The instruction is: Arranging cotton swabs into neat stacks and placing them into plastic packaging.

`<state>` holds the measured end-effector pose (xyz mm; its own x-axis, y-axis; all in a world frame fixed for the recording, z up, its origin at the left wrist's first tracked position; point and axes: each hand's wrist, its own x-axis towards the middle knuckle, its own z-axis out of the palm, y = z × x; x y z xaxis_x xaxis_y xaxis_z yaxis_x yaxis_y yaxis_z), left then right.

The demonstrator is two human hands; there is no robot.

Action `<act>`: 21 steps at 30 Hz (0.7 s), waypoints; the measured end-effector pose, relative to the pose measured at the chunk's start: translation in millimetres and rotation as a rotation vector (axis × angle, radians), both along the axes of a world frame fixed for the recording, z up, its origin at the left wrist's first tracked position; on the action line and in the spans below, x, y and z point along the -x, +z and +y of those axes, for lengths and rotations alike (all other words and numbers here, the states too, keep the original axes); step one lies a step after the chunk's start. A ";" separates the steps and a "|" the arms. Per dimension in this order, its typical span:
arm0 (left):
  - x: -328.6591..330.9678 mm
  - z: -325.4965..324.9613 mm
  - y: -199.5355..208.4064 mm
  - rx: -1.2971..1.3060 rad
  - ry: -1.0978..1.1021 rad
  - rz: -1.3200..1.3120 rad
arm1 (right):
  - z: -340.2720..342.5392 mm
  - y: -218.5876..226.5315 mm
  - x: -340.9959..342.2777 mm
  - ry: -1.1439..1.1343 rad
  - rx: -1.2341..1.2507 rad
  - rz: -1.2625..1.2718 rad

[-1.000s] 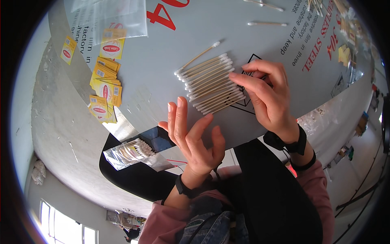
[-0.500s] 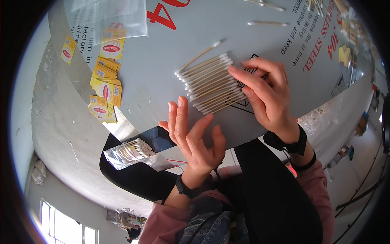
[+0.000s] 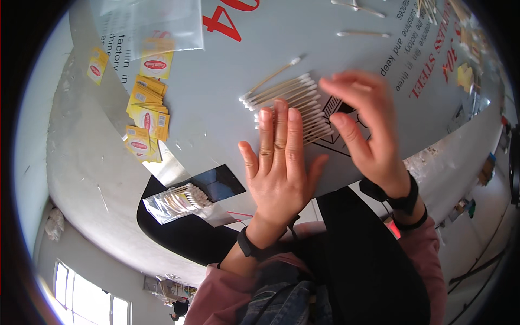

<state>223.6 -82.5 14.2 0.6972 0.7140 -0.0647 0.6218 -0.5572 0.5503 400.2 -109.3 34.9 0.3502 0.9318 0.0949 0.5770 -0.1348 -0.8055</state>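
A row of cotton swabs (image 3: pixel 292 97) lies side by side on the grey film-covered table, with wooden sticks and white tips. My left hand (image 3: pixel 281 162) rests flat over the near left part of the row, fingers stretched out, hiding several swabs. At the row's right end hovers my right hand (image 3: pixel 374 122), its thumb and fingers apart and slightly blurred, with nothing between them. One single swab (image 3: pixel 271 78) lies at a slant just beyond the row, its lower end close to the others.
Yellow printed cards (image 3: pixel 146 116) lie in overlapping piles on the left. A clear plastic bag (image 3: pixel 179 27) is at the far left. Near the table's front edge sits a filled bag of swabs (image 3: pixel 179 203) beside a dark flat panel (image 3: pixel 225 183). Loose swabs (image 3: pixel 363 34) lie at the far right.
My left hand has moved forward and flattened onto the swabs; before, it was raised with curled fingers. My right hand has drawn slightly right, off the row's end, and opened wider.
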 end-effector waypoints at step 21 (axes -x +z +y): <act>-4.6 -5.8 6.1 -0.234 -0.056 0.258 | 48.9 -4.7 -33.9 0.243 -0.222 -0.591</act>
